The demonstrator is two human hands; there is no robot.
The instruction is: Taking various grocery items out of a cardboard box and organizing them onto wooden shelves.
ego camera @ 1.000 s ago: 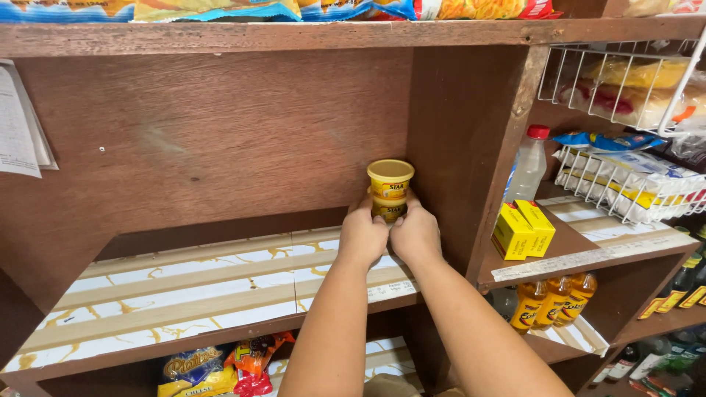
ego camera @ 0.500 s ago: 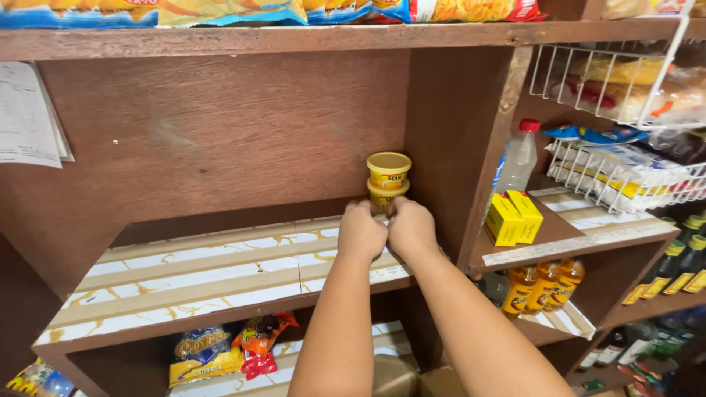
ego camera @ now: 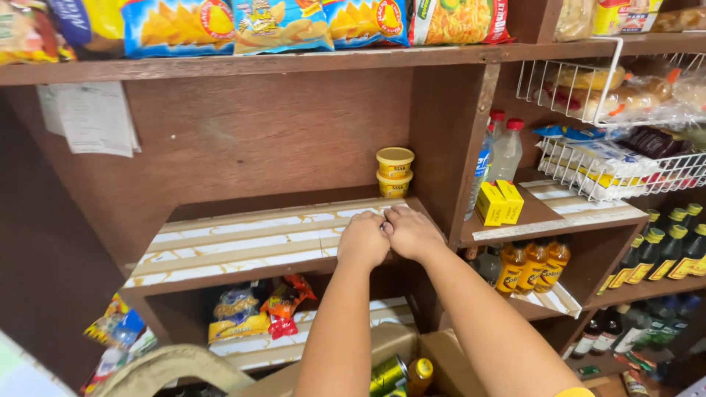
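Yellow tubs (ego camera: 395,172), two of them, stand stacked one on the other at the back right corner of the lined shelf (ego camera: 243,239), hard against the brown upright that splits this bay from the next. I judge that part of the stocking done: the pair sits square and upright, and neither of my hands touches it.

My left hand (ego camera: 362,239) and right hand (ego camera: 412,231) are side by side, knuckles touching, both curled into loose fists over the front edge of the shelf, a little in front of the tubs. From this angle I cannot see anything between the fingers, and they look empty to me, though the palms are hidden.

What is left, as I read it, is most of the shelf: its striped paper liner shows bare from the tubs all the way to the left end. Below my forearms an open cardboard box (ego camera: 412,353) holds a green-and-yellow can (ego camera: 387,373) and something with a yellow cap (ego camera: 421,371); I cannot tell what else is inside.

Further out, snack bags (ego camera: 250,312) lie on the shelf underneath, crisp and noodle packets (ego camera: 279,22) line the top shelf, and papers (ego camera: 92,117) hang on the back panel at the left. In the bay to the right stand clear bottles with red caps (ego camera: 504,151), two small yellow cartons (ego camera: 500,202), wire baskets (ego camera: 610,169) of wrapped goods, and rows of amber drink bottles (ego camera: 533,265) lower down.
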